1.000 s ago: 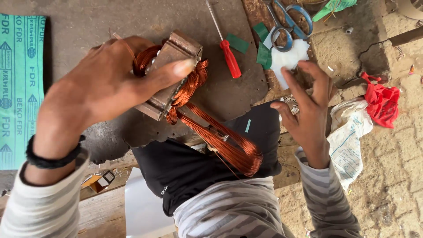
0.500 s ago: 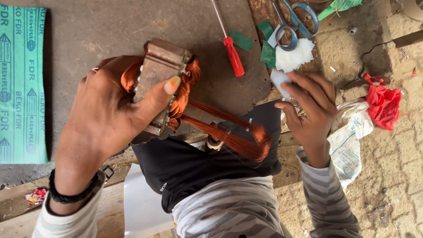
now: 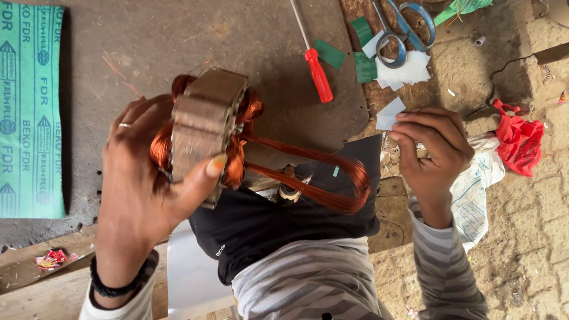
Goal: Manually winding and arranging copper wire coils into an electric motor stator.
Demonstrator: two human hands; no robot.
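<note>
My left hand (image 3: 145, 178) grips a metal motor stator core (image 3: 204, 127) wound with copper wire, held on edge above my lap. A long loose loop of copper coil (image 3: 332, 178) trails from it to the right, over my black-clad knee. My right hand (image 3: 430, 151) is closed around a small white slip of insulation paper (image 3: 390, 114), just right of the coil loop's end and apart from it.
A red-handled screwdriver (image 3: 317, 71), blue-handled scissors (image 3: 403, 29), green paper pieces (image 3: 361, 56) and white paper pieces (image 3: 409, 71) lie on the dark work surface ahead. A green sheet (image 3: 29, 112) lies far left. A red cloth (image 3: 521, 145) and a white bag (image 3: 477, 189) sit right.
My left hand has turned the stator core more on edge and lifted it. My right hand picked a white paper slip from the pile and drew back toward the coil.
</note>
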